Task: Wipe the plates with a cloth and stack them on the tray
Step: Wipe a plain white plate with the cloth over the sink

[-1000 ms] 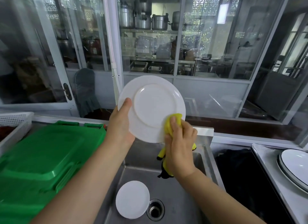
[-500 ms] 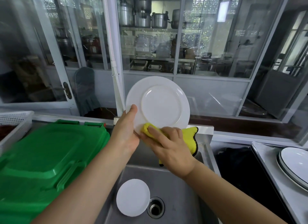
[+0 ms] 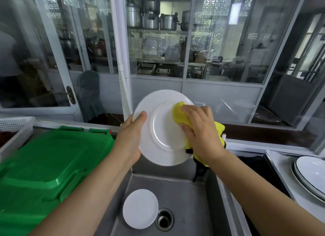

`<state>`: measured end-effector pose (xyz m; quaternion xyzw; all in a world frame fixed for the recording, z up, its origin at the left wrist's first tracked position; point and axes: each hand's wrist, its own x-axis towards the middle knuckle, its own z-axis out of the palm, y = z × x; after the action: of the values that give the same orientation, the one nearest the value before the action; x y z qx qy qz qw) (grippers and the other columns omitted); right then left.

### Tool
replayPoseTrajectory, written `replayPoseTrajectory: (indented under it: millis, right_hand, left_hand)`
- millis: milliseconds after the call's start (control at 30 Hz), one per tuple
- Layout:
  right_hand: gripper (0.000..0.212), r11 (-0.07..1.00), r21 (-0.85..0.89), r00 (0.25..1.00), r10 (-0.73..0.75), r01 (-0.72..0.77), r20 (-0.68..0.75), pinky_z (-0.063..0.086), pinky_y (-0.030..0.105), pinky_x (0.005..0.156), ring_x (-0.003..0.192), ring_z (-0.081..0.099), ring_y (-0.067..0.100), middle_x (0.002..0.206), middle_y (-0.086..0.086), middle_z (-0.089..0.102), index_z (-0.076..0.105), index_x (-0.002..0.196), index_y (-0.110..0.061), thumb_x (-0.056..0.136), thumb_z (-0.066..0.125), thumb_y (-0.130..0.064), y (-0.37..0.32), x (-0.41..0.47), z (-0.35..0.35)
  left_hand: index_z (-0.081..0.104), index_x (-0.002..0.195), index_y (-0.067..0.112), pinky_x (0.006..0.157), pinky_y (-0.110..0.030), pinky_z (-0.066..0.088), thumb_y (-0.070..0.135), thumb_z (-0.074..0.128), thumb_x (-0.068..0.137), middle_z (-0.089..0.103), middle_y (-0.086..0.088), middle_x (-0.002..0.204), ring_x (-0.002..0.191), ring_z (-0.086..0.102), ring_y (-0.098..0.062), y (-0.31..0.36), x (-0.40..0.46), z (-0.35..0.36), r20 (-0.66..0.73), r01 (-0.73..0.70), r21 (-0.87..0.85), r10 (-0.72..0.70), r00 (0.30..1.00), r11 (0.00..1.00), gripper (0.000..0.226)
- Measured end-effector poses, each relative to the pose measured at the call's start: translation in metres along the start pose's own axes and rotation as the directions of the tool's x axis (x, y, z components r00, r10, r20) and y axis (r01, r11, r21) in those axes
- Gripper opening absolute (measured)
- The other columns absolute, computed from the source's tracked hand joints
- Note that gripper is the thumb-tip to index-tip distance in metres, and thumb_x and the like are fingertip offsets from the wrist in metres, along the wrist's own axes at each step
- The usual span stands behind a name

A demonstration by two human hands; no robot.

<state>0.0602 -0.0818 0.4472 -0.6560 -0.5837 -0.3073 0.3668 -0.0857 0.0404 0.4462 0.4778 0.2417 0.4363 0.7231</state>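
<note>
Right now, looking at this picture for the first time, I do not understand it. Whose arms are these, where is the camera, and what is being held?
There is no machine here: a person wears a camera on the head, looking down at their own two arms. The left hand grips a white plate by its rim, tilted up above a steel sink. The right hand presses a yellow cloth against the plate, fingers curled on it. A smaller white plate lies in the sink beside the drain. A green bin lid is at left, and stacked plates at right.
</note>
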Motion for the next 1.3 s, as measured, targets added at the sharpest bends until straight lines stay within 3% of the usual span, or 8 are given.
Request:
replayPoseTrajectory:
  millis: [233, 367, 467, 600, 867, 1000, 1167, 1300]
  right_hand:
    - [0.027, 0.964, 0.058, 0.965, -0.261, 0.259, 0.036, 0.049, 0.044, 0.074, 0.080, 0.056, 0.036, 0.116, 0.009, 0.065, 0.068, 0.112, -0.005, 0.085, 0.067, -0.004, -0.043, -0.013, 0.023]
    - [0.032, 0.944, 0.041, 0.941, -0.330, 0.328, 0.080, 0.048, 0.041, 0.075, 0.086, 0.047, 0.025, 0.125, 0.002, 0.055, 0.068, 0.113, -0.006, 0.082, 0.068, 0.002, -0.020, -0.044, 0.023]
    - [0.028, 0.968, -0.007, 0.965, -0.251, 0.252, 0.082, 0.048, 0.041, 0.077, 0.089, 0.044, 0.025, 0.127, -0.002, 0.049, 0.068, 0.113, -0.004, 0.085, 0.066, -0.002, -0.004, -0.049, 0.015]
    - [0.024, 0.989, -0.081, 0.993, -0.119, 0.120, 0.021, 0.047, 0.044, 0.076, 0.088, 0.042, 0.025, 0.117, 0.007, 0.063, 0.070, 0.110, -0.002, 0.090, 0.059, -0.010, -0.009, -0.026, 0.011]
    - [0.024, 0.981, -0.106, 0.986, -0.157, 0.163, 0.059, 0.050, 0.043, 0.072, 0.074, 0.056, 0.036, 0.113, 0.009, 0.065, 0.070, 0.110, -0.004, 0.086, 0.066, -0.005, -0.065, -0.044, 0.038]
    - [0.028, 0.976, -0.162, 0.983, -0.123, 0.144, 0.134, 0.050, 0.042, 0.076, 0.081, 0.054, 0.032, 0.124, 0.001, 0.048, 0.067, 0.116, -0.006, 0.089, 0.063, -0.010, -0.050, -0.083, 0.022]
    - [0.025, 0.957, -0.280, 0.995, 0.089, -0.073, 0.044, 0.048, 0.045, 0.078, 0.089, 0.043, 0.027, 0.118, 0.008, 0.060, 0.069, 0.113, -0.007, 0.090, 0.061, -0.011, -0.020, -0.102, -0.015]
    - [0.029, 0.895, -0.407, 0.981, 0.196, -0.185, -0.014, 0.047, 0.046, 0.082, 0.095, 0.042, 0.029, 0.115, 0.016, 0.063, 0.068, 0.114, -0.004, 0.086, 0.064, -0.005, 0.015, -0.119, -0.055]
  left_hand:
    - [0.067, 0.097, 0.026, 0.076, -0.044, 0.057, 0.035, 0.062, 0.090, 0.073, -0.005, 0.099, 0.090, 0.070, -0.026, 0.002, 0.008, -0.008, 0.023, 0.007, 0.026, -0.007, 1.000, 1.000, 0.012]
    - [0.067, 0.097, 0.025, 0.060, -0.028, 0.056, 0.032, 0.061, 0.091, 0.075, 0.005, 0.088, 0.078, 0.072, -0.014, 0.006, 0.014, -0.023, 0.040, -0.003, 0.009, 0.002, 0.999, 1.000, 0.011]
    - [0.069, 0.099, 0.023, 0.060, -0.026, 0.056, 0.029, 0.061, 0.091, 0.075, 0.004, 0.092, 0.081, 0.072, -0.014, 0.006, 0.016, -0.032, 0.070, 0.007, 0.028, -0.009, 0.998, 1.000, 0.012]
    - [0.074, 0.089, 0.032, 0.061, -0.028, 0.055, 0.030, 0.063, 0.089, 0.075, 0.005, 0.092, 0.082, 0.072, -0.015, -0.003, 0.017, -0.037, 0.151, 0.036, 0.096, -0.050, 0.987, 0.995, 0.010]
    - [0.074, 0.081, 0.042, 0.062, -0.033, 0.056, 0.041, 0.065, 0.072, 0.075, 0.005, 0.087, 0.078, 0.073, -0.017, -0.023, 0.025, -0.036, 0.240, 0.106, 0.102, -0.128, 0.962, 0.989, 0.013]
    - [0.075, 0.083, 0.034, 0.070, -0.034, 0.056, 0.035, 0.068, 0.077, 0.075, 0.004, 0.091, 0.084, 0.072, -0.017, -0.040, 0.027, -0.030, 0.296, 0.160, 0.122, -0.189, 0.936, 0.980, 0.009]
    - [0.071, 0.094, 0.023, 0.053, -0.025, 0.054, 0.024, 0.062, 0.091, 0.076, 0.003, 0.090, 0.077, 0.073, -0.017, -0.062, 0.008, -0.002, 0.396, 0.225, 0.175, -0.277, 0.875, 0.959, 0.010]
    - [0.071, 0.090, 0.027, 0.055, -0.026, 0.055, 0.025, 0.060, 0.092, 0.076, 0.004, 0.090, 0.078, 0.073, -0.017, -0.079, -0.011, 0.034, 0.440, 0.223, 0.201, -0.291, 0.849, 0.954, 0.012]
